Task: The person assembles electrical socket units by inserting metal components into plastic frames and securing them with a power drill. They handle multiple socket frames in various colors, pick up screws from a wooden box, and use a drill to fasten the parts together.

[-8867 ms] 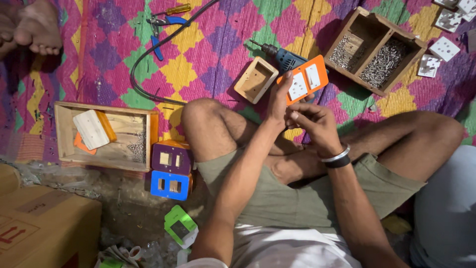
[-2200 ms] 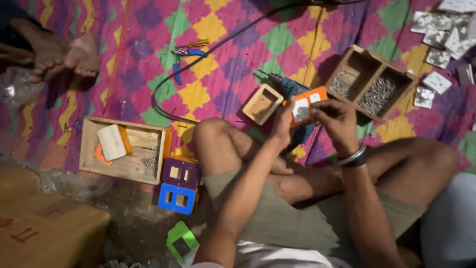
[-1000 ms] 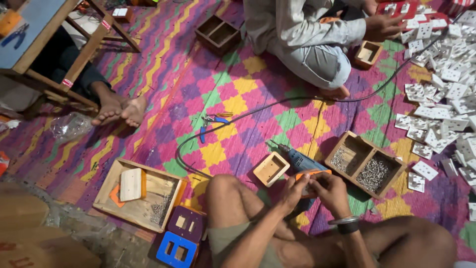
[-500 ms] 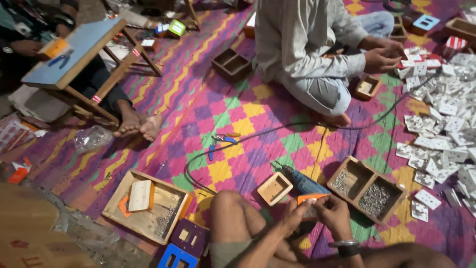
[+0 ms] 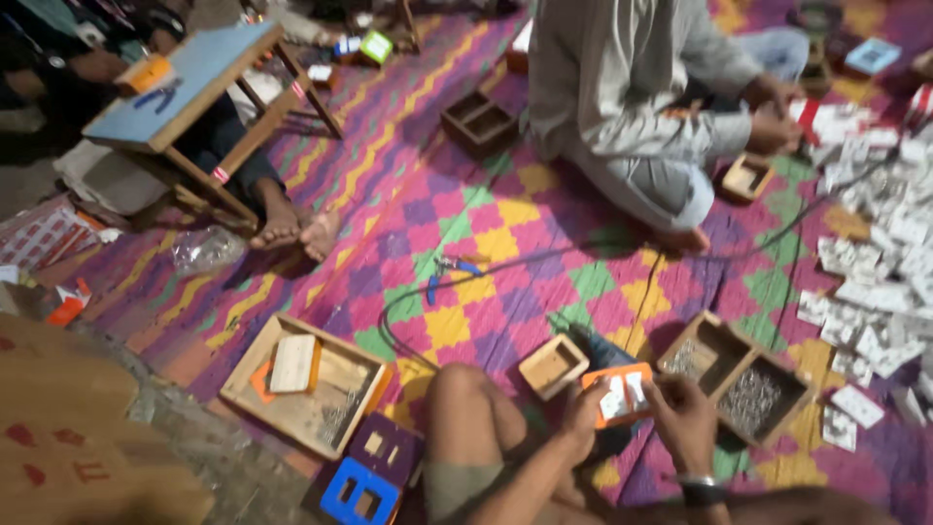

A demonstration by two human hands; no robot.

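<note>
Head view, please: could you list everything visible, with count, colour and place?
Orange switch plate: one, orange with white inserts, held in both hands.
Small wooden box: one, tan, left of the plate.
Two-compartment wooden tray: one, brown, holding small metal parts, right of the hands.
Large wooden tray: one, tan, lower left.
Blue frame: one, bottom edge.
Pliers: one, blue-handled, mid-mat.
White parts: many, right side.
Mat: one, multicoloured.
Low table: one, blue-topped, upper left.
Seated person: one, grey clothes, top.
Left hand: on the plate.
Right hand: on the plate.

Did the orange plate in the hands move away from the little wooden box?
No. The orange plate sits just right of the small wooden box, as before; only the camera tilted up.
</note>
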